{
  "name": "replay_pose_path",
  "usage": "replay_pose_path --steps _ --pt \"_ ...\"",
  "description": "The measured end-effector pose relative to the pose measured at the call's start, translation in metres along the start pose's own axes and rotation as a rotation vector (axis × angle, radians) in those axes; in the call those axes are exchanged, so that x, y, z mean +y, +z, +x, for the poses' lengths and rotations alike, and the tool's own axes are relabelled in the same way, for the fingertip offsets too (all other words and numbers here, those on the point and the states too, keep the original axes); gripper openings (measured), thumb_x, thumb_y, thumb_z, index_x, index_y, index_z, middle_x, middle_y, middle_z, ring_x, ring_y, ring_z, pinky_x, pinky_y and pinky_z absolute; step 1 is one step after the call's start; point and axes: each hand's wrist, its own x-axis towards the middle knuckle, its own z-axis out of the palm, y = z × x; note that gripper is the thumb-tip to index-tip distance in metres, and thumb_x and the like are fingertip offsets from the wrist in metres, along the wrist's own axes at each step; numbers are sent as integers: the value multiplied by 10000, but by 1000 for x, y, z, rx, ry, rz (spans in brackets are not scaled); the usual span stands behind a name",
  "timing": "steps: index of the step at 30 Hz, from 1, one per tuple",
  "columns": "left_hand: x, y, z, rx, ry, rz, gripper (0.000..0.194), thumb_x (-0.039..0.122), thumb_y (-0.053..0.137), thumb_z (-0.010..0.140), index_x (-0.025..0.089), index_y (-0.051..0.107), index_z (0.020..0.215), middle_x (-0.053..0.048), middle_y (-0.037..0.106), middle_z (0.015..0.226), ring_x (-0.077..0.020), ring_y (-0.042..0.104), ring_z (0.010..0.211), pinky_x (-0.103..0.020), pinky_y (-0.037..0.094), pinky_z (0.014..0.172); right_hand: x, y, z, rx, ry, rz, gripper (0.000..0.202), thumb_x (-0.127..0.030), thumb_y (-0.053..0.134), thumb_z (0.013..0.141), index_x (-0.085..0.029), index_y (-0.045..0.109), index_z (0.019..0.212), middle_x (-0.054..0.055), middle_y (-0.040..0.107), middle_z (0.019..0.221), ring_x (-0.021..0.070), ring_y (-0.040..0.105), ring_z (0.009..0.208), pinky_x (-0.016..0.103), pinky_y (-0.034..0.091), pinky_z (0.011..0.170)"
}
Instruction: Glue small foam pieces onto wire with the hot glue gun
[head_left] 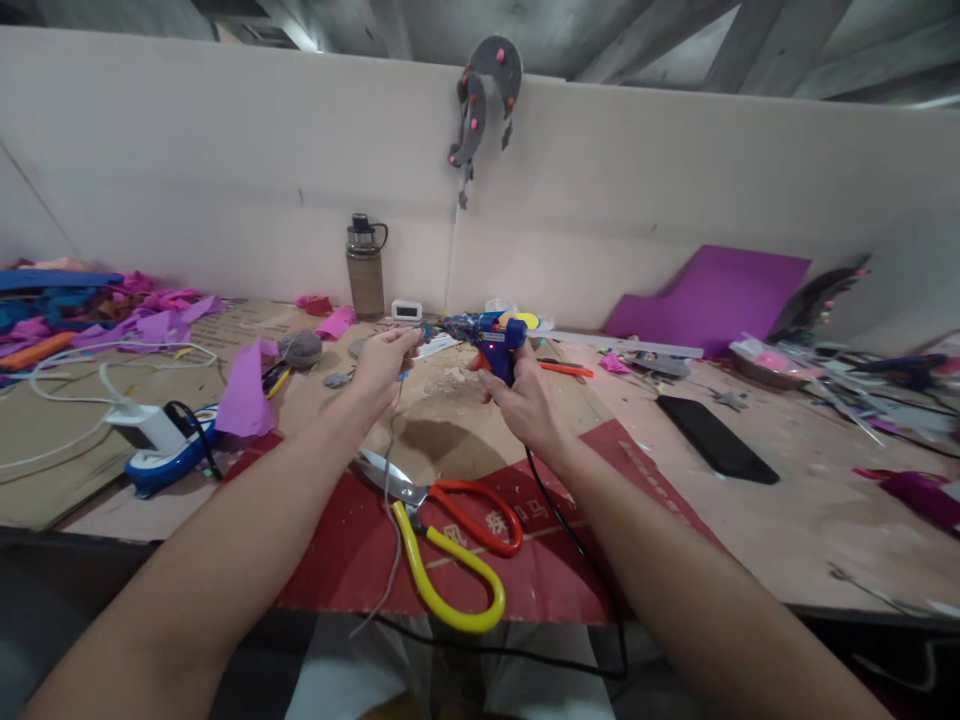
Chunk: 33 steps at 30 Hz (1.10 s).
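Observation:
My right hand [525,400] is wrapped round the handle of a blue hot glue gun [498,345], whose nozzle points left. A black cable runs down from it over the table edge. My left hand [386,362] is closed in a pinch just left of the nozzle. A thin grey cord [391,480] hangs from its fingers; any small piece at the fingertips is too hidden to make out. Below both hands lie large scissors [457,598] with one red and one yellow handle, on a red and brown cardboard sheet [330,570].
A water bottle [366,275] stands by the white partition [225,180]. At left are a blue power strip [169,468], purple felt [246,395] and a grey ball [300,348]. A black phone [716,438] lies right. A grey crescent ornament [499,60] hangs on the partition.

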Motion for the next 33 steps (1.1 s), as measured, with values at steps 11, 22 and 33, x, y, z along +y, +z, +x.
replay_pose_path --steps 11,22,33 --pt "4 8 -9 -20 -12 -29 174 247 731 644 176 577 603 24 527 572 -74 435 503 -215 298 464 -1 -1 -2 -1 12 -195 234 -241 510 857 -231 464 1087 59 607 973 211 589 870 416 533 804" --pt "-3 7 -3 -28 4 -41 128 227 699 682 185 598 617 16 542 578 -87 452 516 -233 295 479 -6 -1 -1 -22 45 -261 269 -258 506 849 -214 457 1110 66 620 957 217 602 843 407 517 819" --pt "-2 10 -9 -26 100 85 148 203 654 729 177 595 596 16 524 556 -87 426 502 -235 281 483 -12 1 -2 -12 49 -288 247 -251 508 847 -199 463 1084 73 614 940 221 590 823 414 502 824"
